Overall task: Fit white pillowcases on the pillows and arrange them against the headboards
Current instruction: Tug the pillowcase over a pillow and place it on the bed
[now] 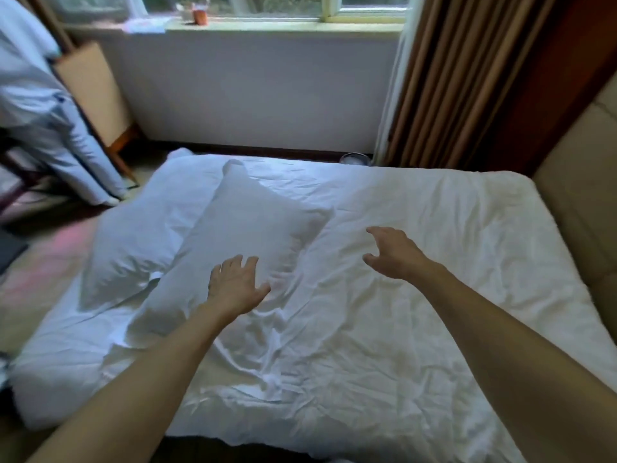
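Two pillows [240,235] in white cases lie on the bed [417,312], well apart from the headboard [574,182]. My left hand [233,285] rests on the nearer one, fingers spread; my right hand [394,253] hovers above the sheet, fingers wide, holding nothing.

We see a window [267,5] across the far wall, with a small orange cup [200,15] on its sill [283,26]. Brown curtains [460,78] hang at the right. At the left, pale bedding [36,105] is draped over a wooden chair [96,91]. A round bin [355,159] peeks out beyond the bed.
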The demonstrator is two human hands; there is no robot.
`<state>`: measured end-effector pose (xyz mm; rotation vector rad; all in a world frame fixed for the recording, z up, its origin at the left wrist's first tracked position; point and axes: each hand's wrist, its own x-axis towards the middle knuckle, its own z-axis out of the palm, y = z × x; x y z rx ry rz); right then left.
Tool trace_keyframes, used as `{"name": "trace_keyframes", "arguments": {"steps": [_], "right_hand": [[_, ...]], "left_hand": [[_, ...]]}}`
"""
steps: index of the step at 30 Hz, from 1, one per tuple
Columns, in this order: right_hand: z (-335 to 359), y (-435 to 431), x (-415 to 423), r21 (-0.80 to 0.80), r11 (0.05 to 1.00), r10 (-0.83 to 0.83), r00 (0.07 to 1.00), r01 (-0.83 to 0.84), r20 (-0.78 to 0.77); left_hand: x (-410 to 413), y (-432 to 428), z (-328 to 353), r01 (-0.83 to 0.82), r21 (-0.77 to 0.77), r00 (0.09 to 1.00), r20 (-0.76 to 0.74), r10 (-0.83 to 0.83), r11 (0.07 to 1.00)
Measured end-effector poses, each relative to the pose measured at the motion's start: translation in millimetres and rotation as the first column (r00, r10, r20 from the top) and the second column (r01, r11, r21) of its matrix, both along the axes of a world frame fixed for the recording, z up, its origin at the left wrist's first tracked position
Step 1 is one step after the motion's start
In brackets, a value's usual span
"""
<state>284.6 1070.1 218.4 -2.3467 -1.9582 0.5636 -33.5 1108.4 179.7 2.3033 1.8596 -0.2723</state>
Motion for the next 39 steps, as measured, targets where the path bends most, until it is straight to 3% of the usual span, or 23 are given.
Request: {"name": "trace_keyframes", "arguments": {"steps": [7, 13, 25, 34, 39], "right_hand": [[-27, 80, -43, -0.036, 0.98, 0.197, 0.98, -0.198, -0.01], [-52, 133, -95, -0.1, 0.933, 0.347, 0.938, -0.346, -0.005], [-89, 271, -172, -0.237, 0.886, 0.424, 0.903, -0.399, 0.067], [-126, 391, -249, -0.23, 0.833, 0.531, 0.843, -0.502, 0.082], [-156, 456, -287, -0.221, 0.724, 0.689, 0.698, -0.653, 0.195]], "left_hand": [[-56, 13, -27, -0.303, -0.101, 0.95, 0.051, 0.309, 0.948], [-103, 27, -62, -0.441, -0.212, 0.882, 0.075, 0.465, 0.872], [-194, 147, -153, -0.656, -0.287, 0.658, 0.234, 0.716, 0.698], [-228, 223, -231, -0.598, -0.395, 0.604, 0.35, 0.716, 0.697], [-231, 243, -256, -0.594, -0.391, 0.55, 0.439, 0.71, 0.703]]}}
